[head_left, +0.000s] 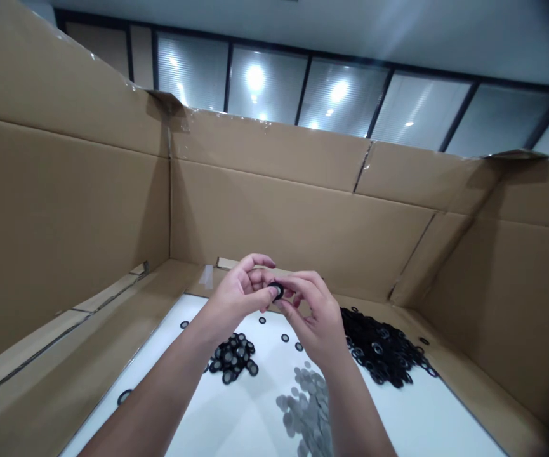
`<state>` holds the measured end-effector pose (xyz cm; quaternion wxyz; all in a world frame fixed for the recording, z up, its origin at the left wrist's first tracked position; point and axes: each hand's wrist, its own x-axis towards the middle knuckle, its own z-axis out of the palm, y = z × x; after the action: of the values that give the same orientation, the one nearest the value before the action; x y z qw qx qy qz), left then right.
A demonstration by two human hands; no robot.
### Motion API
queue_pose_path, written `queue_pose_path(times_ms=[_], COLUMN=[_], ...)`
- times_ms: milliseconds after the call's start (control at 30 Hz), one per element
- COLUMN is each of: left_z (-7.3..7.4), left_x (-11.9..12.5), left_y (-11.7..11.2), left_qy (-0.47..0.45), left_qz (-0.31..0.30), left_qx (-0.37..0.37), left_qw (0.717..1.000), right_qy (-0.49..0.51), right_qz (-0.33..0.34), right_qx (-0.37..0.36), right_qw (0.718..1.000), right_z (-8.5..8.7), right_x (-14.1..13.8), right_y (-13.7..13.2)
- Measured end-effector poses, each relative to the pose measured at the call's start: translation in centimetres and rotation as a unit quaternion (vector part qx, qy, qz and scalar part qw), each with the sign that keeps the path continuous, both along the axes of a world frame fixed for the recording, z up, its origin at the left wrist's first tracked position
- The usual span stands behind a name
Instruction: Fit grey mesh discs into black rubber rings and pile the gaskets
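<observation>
A small black ring (279, 290) with a pale grey centre is pinched between my two hands, above the far part of a white board (217, 419). My left hand (238, 292) grips its left side with thumb and fingers. From the right, the fingertips of my right hand (319, 317) close on the same ring. Below my left wrist lies a heap of black rings with grey centres (231, 357). Loose grey discs (305, 406) are spread beside my right forearm, which hides some of them. A large pile of black rings (383, 346) sits to the right.
Tall cardboard walls (274, 216) enclose the board at the back and sides. A few single rings lie scattered, one near the left edge (124, 397) and one at the far side (262, 320). Clear tape (206, 277) sticks to the cardboard floor behind the board.
</observation>
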<state>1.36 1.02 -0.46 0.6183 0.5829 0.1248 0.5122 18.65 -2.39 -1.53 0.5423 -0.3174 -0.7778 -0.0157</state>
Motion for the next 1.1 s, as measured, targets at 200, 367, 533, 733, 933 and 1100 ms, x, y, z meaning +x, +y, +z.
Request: queue_pose_path(times_ms=[200, 367, 533, 733, 933, 1100], left_z=[-0.3, -0.2, -0.3, -0.3, -0.3, -0.3], left_x=[0.2, 0.4, 0.6, 0.9, 1.0, 1.0], left_y=[0.2, 0.2, 0.0, -0.2, 0.1, 0.0], left_qy=[0.008, -0.013, -0.017, -0.018, -0.031, -0.020], left_qz=[-0.008, -0.010, -0.018, -0.015, -0.012, 0.003], left_qx=[-0.009, -0.017, -0.021, -0.036, -0.034, -0.051], left_qw=[1.000, 1.000, 0.999, 0.999, 0.999, 0.998], right_qy=[0.027, 0.009, 0.011, -0.004, -0.027, -0.009], right_qz=[-0.030, -0.007, -0.028, -0.014, -0.024, -0.047], right_qx=[0.021, 0.036, 0.069, 0.055, 0.060, 0.091], right_qw=[0.999, 0.999, 0.997, 0.998, 0.998, 0.995], right_z=[0.0, -0.2, -0.4, 0.0, 0.0, -0.3], right_x=[-0.5, -0.6, -1.2, -0.7, -0.2, -0.9], right_y=[-0.1, 0.0, 0.1, -0.3, 0.0, 0.1])
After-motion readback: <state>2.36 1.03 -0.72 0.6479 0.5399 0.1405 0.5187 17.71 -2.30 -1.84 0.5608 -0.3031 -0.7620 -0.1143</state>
